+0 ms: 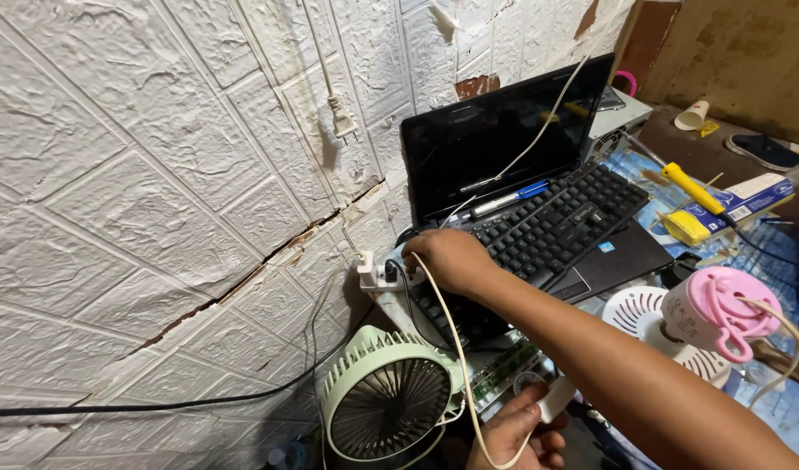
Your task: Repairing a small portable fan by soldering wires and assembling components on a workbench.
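Observation:
My right hand (452,259) reaches across to a white power strip (375,275) against the wall, fingers closed at the end of a white cable (449,335). The cable runs down from that hand to my left hand (514,435) at the bottom edge, which grips it. A small white adapter block (557,398) sits at my left hand's fingertips. A pale green desk fan (386,405) stands just left of my left hand. What is under my right palm is hidden.
An open black laptop (504,139) carries a separate black keyboard (560,218) with a blue pen (508,200). A pink and white fan (708,318) stands at the right, a yellow-handled tool (691,187) behind it. A loose plug (342,122) hangs on the white embossed wall.

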